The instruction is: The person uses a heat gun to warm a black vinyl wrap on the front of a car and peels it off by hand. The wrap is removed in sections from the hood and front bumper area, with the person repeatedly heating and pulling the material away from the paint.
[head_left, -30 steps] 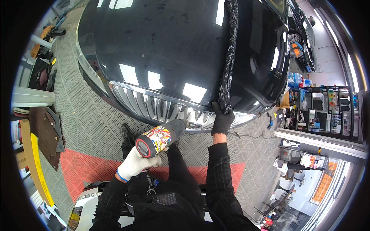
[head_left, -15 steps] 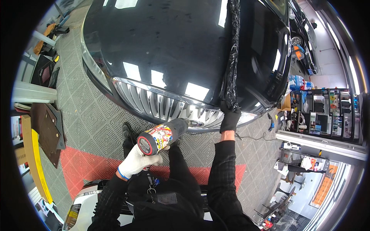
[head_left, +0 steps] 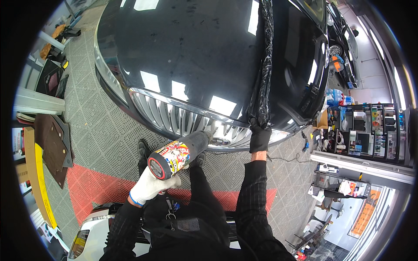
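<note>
Film extends beyond the right hand gripping its near end; left hand clasps heat gun.

The heat gun has a dark, rounded body covered in bright red, yellow and white stickers (a red ring circles its rear cap). It is held aslant, rear cap to the near left, dark nozzle toward the far right, by the grille. The black film, glossy and wrinkled, is bunched into a long, narrow strip running far to near over the right part of the hood, its near end gripped at the front edge.
</note>
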### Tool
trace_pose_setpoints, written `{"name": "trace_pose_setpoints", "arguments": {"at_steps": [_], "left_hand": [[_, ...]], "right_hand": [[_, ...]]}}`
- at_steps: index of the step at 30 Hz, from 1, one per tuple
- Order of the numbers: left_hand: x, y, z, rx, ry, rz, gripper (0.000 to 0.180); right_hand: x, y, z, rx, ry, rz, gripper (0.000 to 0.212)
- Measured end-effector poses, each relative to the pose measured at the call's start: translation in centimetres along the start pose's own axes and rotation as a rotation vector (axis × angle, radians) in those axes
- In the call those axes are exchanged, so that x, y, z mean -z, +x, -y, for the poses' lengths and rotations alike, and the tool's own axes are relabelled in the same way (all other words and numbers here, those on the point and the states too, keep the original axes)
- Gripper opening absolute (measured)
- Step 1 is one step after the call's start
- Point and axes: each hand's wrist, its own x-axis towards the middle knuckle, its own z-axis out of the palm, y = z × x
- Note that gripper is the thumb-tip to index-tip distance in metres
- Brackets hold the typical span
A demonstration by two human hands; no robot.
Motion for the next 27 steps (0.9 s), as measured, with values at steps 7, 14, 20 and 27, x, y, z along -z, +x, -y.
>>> {"name": "trace_pose_setpoints", "arguments": {"at_steps": [7, 14, 20, 27], "left_hand": [[0.3, -0.3, -0.2, -0.08, 0.165, -0.024, 0.05], [0.0, 0.1, -1.0, -0.076, 0.12, -0.009, 0.051], [-0.2, 0.4, -1.5, -0.086, 0.129, -0.07, 0.045], [-0.7, 0.1, -1.5, -0.02, 0.06, -0.078, 0.051]], "right_hand": [[-0.2, -0.9, 0.3, -0.044, -0.001, -0.017, 0.025], [-1.5, -2.0, 0.3, 0.022, -0.071, -0.098, 0.042], [-1.4, -2.3, 0.7, -0.124, 0.061, -0.061, 0.033], [0.4, -0.9, -0.1, -0.067, 0.034, 0.063, 0.024]]}}
